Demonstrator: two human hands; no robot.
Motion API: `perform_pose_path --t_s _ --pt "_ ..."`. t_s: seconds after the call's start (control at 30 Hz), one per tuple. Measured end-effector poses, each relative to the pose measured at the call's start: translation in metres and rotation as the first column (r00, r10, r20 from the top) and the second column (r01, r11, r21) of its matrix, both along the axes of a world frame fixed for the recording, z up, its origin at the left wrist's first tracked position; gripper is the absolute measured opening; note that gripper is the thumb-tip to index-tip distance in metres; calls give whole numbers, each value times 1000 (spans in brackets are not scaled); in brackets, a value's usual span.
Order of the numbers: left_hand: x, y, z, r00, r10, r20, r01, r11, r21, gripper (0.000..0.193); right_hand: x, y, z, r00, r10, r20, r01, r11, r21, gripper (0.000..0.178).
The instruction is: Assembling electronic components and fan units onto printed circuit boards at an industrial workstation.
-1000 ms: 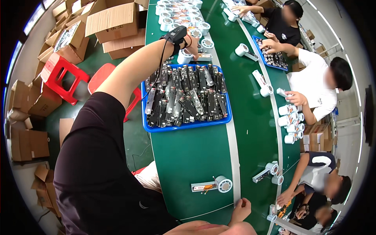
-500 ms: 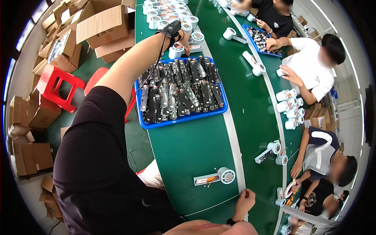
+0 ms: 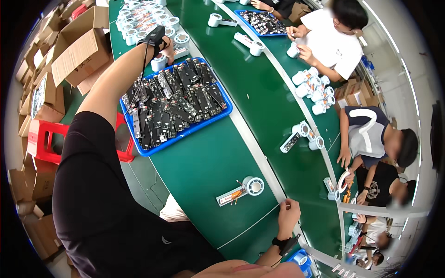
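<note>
My left hand (image 3: 169, 51), a black device strapped to its wrist, reaches past the far edge of a blue tray (image 3: 185, 129). Its bent fingers point down beside a pale blue cylindrical housing (image 3: 159, 63); what they hold is mostly hidden. Narrow black strip-like parts (image 3: 178, 99) fill the tray in overlapping rows. Before me on the green table (image 3: 185, 169) lies a pale blue fan-like unit (image 3: 254, 186), with a round vented head, a flat handle and loose orange wires. Near it, by the table's pale edge, my right hand (image 3: 289, 214) is loosely curled, nothing visible in it.
Many similar units (image 3: 139, 21) crowd the table's far end. Beyond the pale edge runs a green belt (image 3: 241, 83) carrying several units. Co-workers (image 3: 336, 41) sit along the far side. Cardboard boxes (image 3: 83, 55) and a red stool (image 3: 44, 141) stand at left.
The whole view has swung, so the table and tray sit further left and tilted. My left hand stays beside the same housing. The right hand has risen slightly, showing more forearm.
</note>
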State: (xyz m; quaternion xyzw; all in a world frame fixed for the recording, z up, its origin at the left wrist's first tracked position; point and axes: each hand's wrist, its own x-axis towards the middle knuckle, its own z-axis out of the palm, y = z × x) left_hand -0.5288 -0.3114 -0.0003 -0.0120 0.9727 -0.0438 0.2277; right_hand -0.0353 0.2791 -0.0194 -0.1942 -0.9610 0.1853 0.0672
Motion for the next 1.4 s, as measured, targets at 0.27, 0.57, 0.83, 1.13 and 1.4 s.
perform_pose_path --t_s 0.27,0.57,0.83,1.13,1.4 --pt "9 17 6 999 -1 -39 -3 996 -93 78 32 8 -3 998 -68 -17 67 997 -29 12" --pt "19 -14 6 984 174 22 -175 969 176 95 21 13 -13 998 -18 -54 16 999 -39 11" --pt "-2 -60 -8 988 76 -133 -60 992 115 92 34 18 -19 993 -37 -115 31 998 -59 10" --pt "187 97 132 900 -229 -372 385 818 428 100 56 -2 2 946 -36 -321 18 998 -59 8" --pt "444 323 86 621 -783 40 633 531 563 77 109 -3 22 908 -188 -373 122 973 -195 9"
